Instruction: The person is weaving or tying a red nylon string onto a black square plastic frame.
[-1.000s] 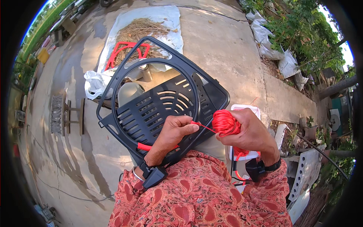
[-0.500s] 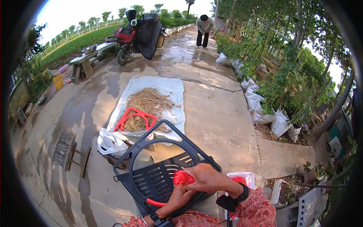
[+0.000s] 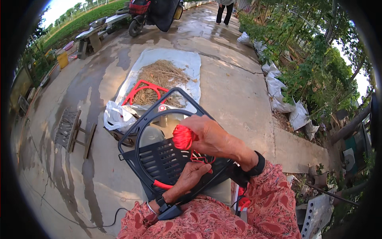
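My right hand [image 3: 209,135] is closed around a bundle of shiny red cord [image 3: 182,138], raised above a black frame [image 3: 137,139] with a round ring and a slatted panel. Lower down, my left hand [image 3: 190,176] pinches strands of the red cord [image 3: 202,159] that run down from the bundle. The frame rests tilted across my lap, and a short stretch of its ring is covered in red [image 3: 162,184]. More red cord [image 3: 243,202] lies beside my right sleeve, partly hidden.
A pale sheet [image 3: 191,63] with dry stalks [image 3: 161,73] and a red frame [image 3: 139,89] lies ahead. Left are a white plastic bag [image 3: 117,114] and a small wooden stool [image 3: 75,129]. White sacks [image 3: 282,93] line the right. A person [image 3: 225,12] stands far off.
My right hand has lifted the red bundle up and away from my left hand, drawing out strands between them. The view has tipped downward.
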The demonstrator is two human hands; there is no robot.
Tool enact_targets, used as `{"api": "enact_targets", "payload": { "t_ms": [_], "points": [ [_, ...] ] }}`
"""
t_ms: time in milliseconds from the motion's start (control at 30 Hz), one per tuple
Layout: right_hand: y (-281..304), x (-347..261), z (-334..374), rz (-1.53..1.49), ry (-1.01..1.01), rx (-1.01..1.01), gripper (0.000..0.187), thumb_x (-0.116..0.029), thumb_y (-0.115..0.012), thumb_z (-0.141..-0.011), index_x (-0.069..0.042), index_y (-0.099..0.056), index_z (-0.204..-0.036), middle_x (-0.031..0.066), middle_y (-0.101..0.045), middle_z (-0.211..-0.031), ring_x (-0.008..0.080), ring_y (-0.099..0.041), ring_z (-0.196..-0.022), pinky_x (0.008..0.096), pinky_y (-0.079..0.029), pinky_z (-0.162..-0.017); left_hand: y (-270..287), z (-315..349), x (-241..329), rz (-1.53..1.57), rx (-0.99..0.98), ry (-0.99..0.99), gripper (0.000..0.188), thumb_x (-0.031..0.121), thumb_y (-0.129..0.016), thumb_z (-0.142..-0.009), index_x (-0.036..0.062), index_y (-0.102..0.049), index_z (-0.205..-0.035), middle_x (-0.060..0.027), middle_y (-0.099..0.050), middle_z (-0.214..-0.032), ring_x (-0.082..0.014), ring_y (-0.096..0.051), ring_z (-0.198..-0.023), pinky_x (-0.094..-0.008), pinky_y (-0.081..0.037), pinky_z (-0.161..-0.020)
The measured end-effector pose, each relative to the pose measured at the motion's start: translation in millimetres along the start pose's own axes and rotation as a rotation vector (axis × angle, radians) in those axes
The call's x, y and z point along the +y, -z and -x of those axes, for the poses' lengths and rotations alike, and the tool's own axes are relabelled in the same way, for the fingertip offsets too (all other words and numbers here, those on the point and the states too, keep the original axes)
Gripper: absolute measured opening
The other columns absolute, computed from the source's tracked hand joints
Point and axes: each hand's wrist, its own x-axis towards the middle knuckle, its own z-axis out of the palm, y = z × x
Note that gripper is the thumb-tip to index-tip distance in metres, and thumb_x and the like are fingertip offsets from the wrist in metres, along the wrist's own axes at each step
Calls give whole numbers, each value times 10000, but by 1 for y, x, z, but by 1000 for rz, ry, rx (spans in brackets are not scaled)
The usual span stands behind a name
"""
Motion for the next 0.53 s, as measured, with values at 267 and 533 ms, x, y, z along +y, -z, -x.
{"api": "enact_targets", "payload": {
  "t_ms": [267, 533],
  "points": [
    [-6, 6, -15, 419, -68, -76, 418, -295, -781, -716, -117, -633, -1064, 107, -600, -925, 299, -608, -947, 407, -524, -745, 1, -1, -20, -1, 33, -105, 356, 265, -584, -959, -35, -670, -788, -29, -475, -562, -82, -419, -572, -308, -366, -531],
    [-53, 69, 31, 831, 81, -426, 415, -112, -687, -738, -184, -628, -1143, 69, -562, -1089, 256, -550, -1125, 392, -535, -797, -2, 2, -19, -30, 50, -116, 346, 251, -589, -953, -40, -669, -783, -65, -464, -540, -98, -424, -555, -327, -374, -525]
  ]
}}
